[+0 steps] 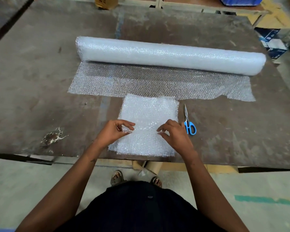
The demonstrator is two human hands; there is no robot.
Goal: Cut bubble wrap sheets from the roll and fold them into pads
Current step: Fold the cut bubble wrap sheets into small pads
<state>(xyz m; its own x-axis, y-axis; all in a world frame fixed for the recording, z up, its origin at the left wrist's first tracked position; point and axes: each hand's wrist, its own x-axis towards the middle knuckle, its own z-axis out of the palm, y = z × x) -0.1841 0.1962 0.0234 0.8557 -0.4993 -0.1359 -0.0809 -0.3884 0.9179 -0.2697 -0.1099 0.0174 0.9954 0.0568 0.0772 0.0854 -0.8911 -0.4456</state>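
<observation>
A cut bubble wrap sheet [147, 114] lay flat on the worn brown bench [40, 72], near the near edge and in front of the person. The left hand [113, 131] pinched the sheet between thumb and curled fingers [124, 124] at its left side, about halfway along. The right hand [174, 133] pinched it the same way at the right side, its fingers bent down onto the plastic. Between the two hands a crease or lifted ridge ran across the sheet. Just to the right of the sheet, and touching nothing, lay blue-handled scissors [188, 122] with closed blades pointing to the far side. Beyond the sheet the bubble wrap roll [171, 55] stretched across the bench from left to right, with an unrolled length [107, 81] spread flat toward the sheet, whose far edge overlapped it.
</observation>
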